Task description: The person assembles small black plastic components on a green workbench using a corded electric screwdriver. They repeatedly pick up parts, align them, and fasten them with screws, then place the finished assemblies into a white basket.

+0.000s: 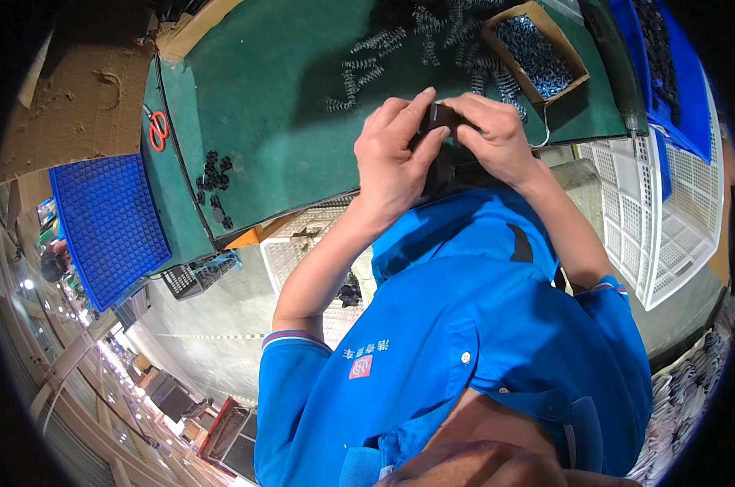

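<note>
Both hands meet at the near edge of the green table (262, 146), around a small black block-like part (439, 118). My left hand (393, 150) grips it between thumb and forefinger. From the other side, my right hand (496, 136) closes its thumb and fingers on the same part. Its exact kind is unclear, as the fingers cover much of it. Just beyond the hands lie several metal coil springs (350, 83), some in loose rows. An open cardboard box (578, 62) of small shiny metal pieces stands past my right hand.
Small black parts (213, 174) lie in a pile at the table's left, near orange-handled scissors (158, 131). A blue tray (112, 223) and a cardboard sheet (91, 89) are far left. White plastic crates (627, 215) and a blue bin (692, 122) stand at right.
</note>
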`<state>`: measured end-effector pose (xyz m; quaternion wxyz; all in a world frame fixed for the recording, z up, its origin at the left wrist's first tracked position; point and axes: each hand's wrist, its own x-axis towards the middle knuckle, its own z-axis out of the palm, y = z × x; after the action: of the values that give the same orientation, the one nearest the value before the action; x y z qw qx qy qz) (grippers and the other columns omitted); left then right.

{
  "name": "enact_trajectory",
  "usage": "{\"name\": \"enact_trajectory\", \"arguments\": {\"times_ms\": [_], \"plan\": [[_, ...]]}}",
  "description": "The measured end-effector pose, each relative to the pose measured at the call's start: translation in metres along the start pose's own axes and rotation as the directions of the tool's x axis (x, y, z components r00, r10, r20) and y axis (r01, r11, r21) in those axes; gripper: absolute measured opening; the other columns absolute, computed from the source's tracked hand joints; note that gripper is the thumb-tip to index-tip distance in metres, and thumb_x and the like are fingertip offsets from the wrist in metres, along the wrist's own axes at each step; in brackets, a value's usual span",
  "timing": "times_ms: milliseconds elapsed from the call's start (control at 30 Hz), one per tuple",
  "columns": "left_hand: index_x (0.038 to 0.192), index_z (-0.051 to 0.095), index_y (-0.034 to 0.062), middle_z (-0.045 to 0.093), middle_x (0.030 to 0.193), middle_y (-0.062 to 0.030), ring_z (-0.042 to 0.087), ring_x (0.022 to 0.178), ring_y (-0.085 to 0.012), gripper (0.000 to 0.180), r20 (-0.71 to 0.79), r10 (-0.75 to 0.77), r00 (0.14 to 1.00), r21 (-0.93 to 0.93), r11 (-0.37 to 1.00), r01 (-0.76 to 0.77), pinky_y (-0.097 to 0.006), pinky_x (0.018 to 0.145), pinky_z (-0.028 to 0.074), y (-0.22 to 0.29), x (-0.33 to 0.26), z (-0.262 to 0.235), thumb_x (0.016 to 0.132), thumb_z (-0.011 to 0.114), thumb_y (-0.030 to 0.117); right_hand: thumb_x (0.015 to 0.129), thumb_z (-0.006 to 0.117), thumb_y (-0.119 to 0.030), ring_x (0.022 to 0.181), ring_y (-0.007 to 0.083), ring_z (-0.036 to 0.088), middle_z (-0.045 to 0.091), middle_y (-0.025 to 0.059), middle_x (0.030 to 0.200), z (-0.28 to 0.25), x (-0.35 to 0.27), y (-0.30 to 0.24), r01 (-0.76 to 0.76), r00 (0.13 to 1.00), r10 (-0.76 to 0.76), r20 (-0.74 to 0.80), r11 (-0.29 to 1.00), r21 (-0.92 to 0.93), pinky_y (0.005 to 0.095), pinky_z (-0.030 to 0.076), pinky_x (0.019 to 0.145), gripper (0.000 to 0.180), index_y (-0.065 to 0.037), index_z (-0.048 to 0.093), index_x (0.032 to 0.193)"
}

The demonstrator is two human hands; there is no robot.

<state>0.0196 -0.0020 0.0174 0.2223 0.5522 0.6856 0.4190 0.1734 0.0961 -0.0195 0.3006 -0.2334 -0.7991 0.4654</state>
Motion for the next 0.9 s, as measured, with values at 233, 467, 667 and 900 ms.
{"name": "enact_trajectory", "arguments": {"times_ms": [233, 467, 667, 900], "plan": [[0.116, 0.064, 0.0006, 0.065, 0.099, -0.0114, 0.059, 0.102, -0.0292, 0.05, -0.012, 0.155, 0.988, 0.38, 0.914, -0.139, -0.047, 0.094, 0.037, -0.045, 0.003, 0.028, 0.073, 0.078, 0.023, 0.078, 0.065, -0.004, 0.071, 0.0293, 0.066, 0.063, 0.0076, 0.083, 0.031, -0.001, 0.022, -0.117, 0.986, 0.048, -0.158, 0.877, -0.467, 0.0376, 0.053, 0.058, 0.019, -0.009, 0.073, 0.094], [0.111, 0.068, 0.0058, 0.065, 0.098, -0.0091, 0.057, 0.1, -0.0289, 0.041, 0.186, -0.048, 0.981, 0.376, 0.926, -0.026, -0.041, 0.087, 0.041, -0.031, 0.01, 0.02, 0.076, 0.076, 0.027, 0.078, 0.064, -0.001, 0.069, 0.0295, 0.066, 0.063, 0.0061, 0.082, 0.028, -0.005, 0.035, -0.053, 0.993, 0.004, -0.117, 0.904, -0.424, 0.0375, 0.053, 0.058, 0.021, -0.008, 0.073, 0.095], [0.107, 0.068, 0.006, 0.059, 0.103, -0.0072, 0.057, 0.097, -0.0261, 0.042, 0.222, 0.069, 0.972, 0.6, 0.777, -0.193, -0.044, 0.081, 0.041, -0.027, 0.016, 0.031, 0.072, 0.079, 0.027, 0.076, 0.067, -0.003, 0.076, 0.0307, 0.065, 0.062, 0.0095, 0.087, 0.012, -0.003, 0.038, -0.005, 0.998, 0.027, 0.049, 0.916, -0.401, 0.0383, 0.054, 0.065, 0.03, -0.006, 0.07, 0.105], [0.098, 0.069, 0.0055, 0.056, 0.1, -0.007, 0.055, 0.097, -0.0257, 0.032, 0.325, 0.016, 0.945, 0.693, 0.676, -0.25, -0.046, 0.08, 0.041, -0.024, 0.021, 0.033, 0.074, 0.076, 0.026, 0.08, 0.075, -0.018, 0.077, 0.0263, 0.066, 0.067, 0.0108, 0.092, -0.056, 0.0, 0.016, -0.007, 0.993, -0.047, -0.112, 0.899, -0.439, 0.0342, 0.053, 0.068, 0.033, -0.011, 0.069, 0.112]]}}
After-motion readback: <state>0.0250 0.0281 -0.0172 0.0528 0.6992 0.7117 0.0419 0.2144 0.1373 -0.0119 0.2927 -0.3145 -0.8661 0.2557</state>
